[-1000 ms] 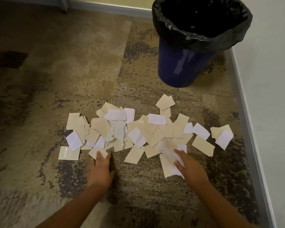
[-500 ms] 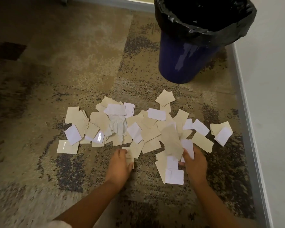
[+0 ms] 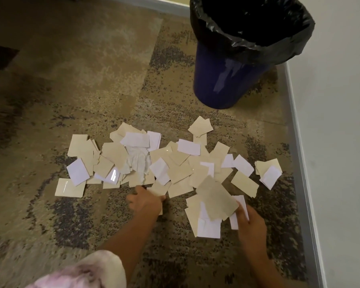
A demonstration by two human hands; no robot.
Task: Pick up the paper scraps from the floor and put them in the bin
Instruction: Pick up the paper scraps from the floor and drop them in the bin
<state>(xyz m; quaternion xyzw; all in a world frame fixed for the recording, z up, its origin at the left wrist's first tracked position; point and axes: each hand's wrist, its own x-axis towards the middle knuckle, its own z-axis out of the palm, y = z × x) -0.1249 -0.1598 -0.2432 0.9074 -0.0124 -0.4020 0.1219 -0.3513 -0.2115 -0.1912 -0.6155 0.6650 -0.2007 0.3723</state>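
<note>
A single head-worn camera looks forward and steeply down at the carpeted floor [image 3: 71, 90] from close above. Both forearms enter from the bottom edge, the left hand [image 3: 146, 201] and right hand [image 3: 250, 223] low in frame. The paper scraps [image 3: 175, 165] fill the middle, the bin [image 3: 227, 80] stands at the top right, and the wall [image 3: 341, 121] runs down the right edge.

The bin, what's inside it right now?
The bin is lined with a black bag. Its inside looks dark, with no paper scraps visible; the bottom is too shadowed to tell.
</note>
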